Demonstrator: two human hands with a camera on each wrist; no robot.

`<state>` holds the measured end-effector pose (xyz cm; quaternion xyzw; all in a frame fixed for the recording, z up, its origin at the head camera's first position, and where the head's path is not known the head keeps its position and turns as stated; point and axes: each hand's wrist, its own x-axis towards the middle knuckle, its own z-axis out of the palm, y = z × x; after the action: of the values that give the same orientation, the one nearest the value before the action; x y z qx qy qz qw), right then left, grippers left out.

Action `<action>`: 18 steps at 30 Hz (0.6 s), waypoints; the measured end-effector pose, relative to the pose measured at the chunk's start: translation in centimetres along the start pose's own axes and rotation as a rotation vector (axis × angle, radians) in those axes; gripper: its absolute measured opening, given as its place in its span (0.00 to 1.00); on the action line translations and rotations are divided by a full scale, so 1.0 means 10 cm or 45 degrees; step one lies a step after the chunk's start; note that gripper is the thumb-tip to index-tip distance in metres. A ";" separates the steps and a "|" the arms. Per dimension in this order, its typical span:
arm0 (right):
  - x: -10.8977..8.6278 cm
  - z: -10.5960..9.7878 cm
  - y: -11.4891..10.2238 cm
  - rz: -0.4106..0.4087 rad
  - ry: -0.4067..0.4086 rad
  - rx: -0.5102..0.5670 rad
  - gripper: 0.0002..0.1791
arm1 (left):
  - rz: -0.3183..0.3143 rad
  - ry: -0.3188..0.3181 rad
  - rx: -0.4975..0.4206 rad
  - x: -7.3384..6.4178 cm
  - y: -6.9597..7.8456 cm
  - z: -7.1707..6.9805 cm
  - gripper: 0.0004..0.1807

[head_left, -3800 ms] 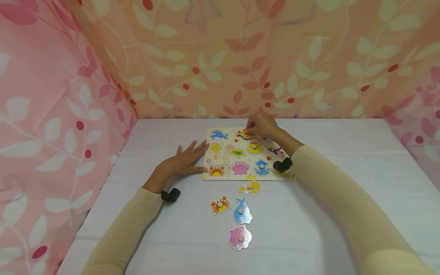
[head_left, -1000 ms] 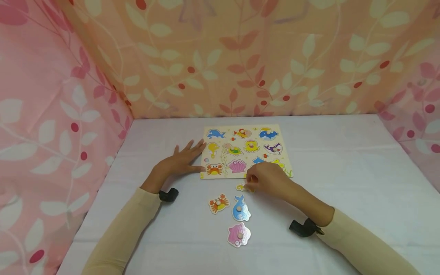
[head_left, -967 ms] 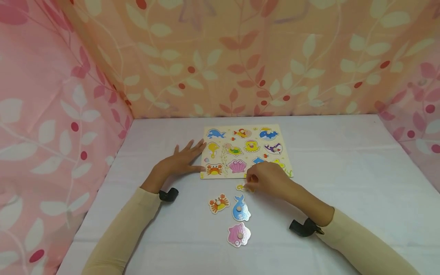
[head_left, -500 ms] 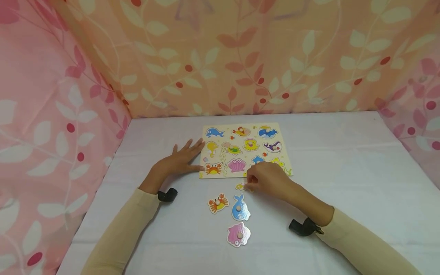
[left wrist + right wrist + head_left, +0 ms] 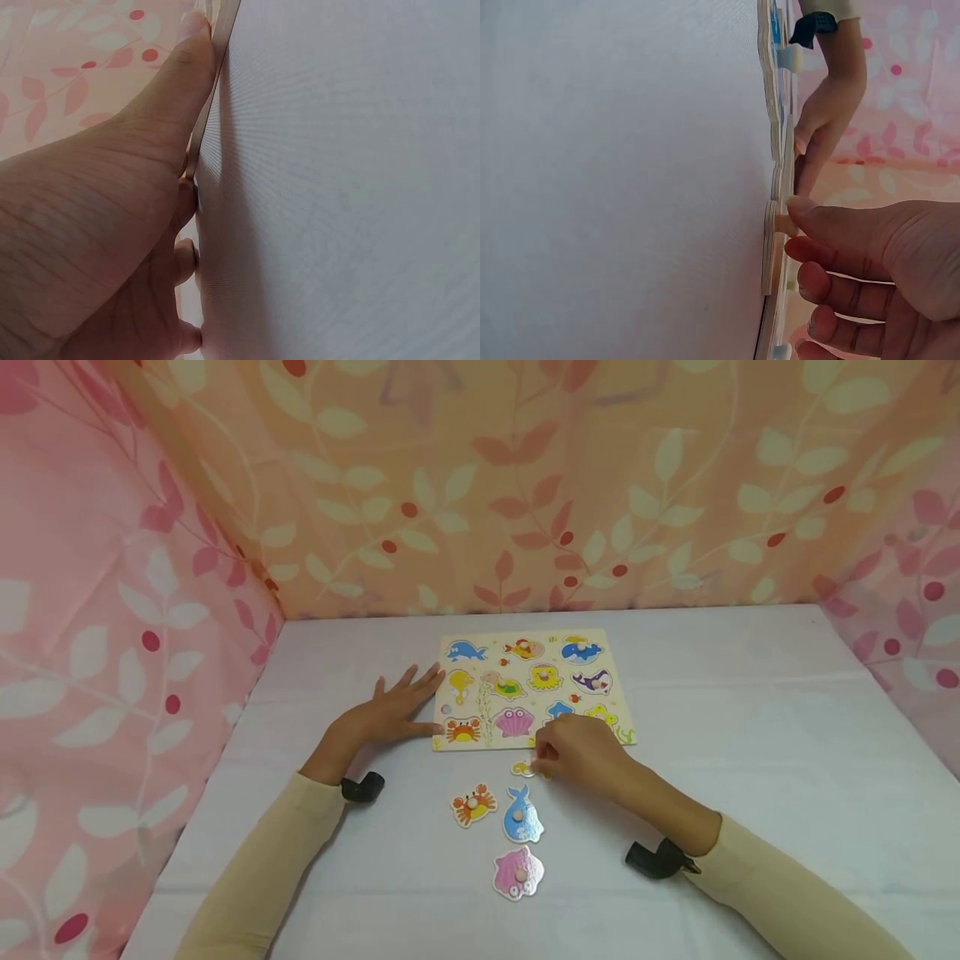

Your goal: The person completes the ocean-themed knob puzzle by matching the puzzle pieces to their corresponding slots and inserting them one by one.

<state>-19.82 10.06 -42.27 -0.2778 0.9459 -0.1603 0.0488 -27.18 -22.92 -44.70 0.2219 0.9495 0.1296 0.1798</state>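
My right hand [image 5: 588, 752] pinches the wooden knob of the yellow seahorse puzzle piece [image 5: 521, 768], just in front of the puzzle board [image 5: 495, 643]. In the right wrist view, thumb and index finger meet at the knob [image 5: 785, 224], and the piece lies flat on the cloth. The hand hides part of the seahorse and the blue squid piece [image 5: 559, 708]. My left hand [image 5: 386, 714] lies with fingers spread, its fingertips and thumb touching the board's left edge. Fish [image 5: 523, 648], turtle [image 5: 502, 685] and octopus [image 5: 544, 677] pieces sit in the board.
A crab piece [image 5: 474, 806], a blue whale piece [image 5: 522, 817] and a pink shell piece [image 5: 518, 872] lie loose on the white cloth [image 5: 360, 877]. Printed whale, seahorse, crab and shell places show on the board. Patterned curtains [image 5: 442, 560] stand behind and at the sides.
Since the earliest frame, my right hand has left the fish piece at the board's top and come down to the seahorse piece. Over the last second both hands stay nearly still.
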 end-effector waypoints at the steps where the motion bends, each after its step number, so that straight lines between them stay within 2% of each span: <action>1: 0.00 0.00 0.00 0.000 -0.001 -0.006 0.10 | 0.000 0.004 -0.003 0.00 0.00 0.00 0.57; 10: 0.00 0.01 -0.03 0.005 -0.035 -0.007 0.08 | 0.008 -0.001 -0.020 0.00 -0.01 0.03 0.56; 18: 0.01 0.00 -0.04 -0.034 -0.014 -0.061 0.10 | 0.002 0.015 -0.005 0.03 -0.03 0.04 0.57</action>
<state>-19.70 9.72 -42.17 -0.2924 0.9454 -0.1366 0.0450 -27.35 -23.02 -45.28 0.2216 0.9501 0.1330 0.1746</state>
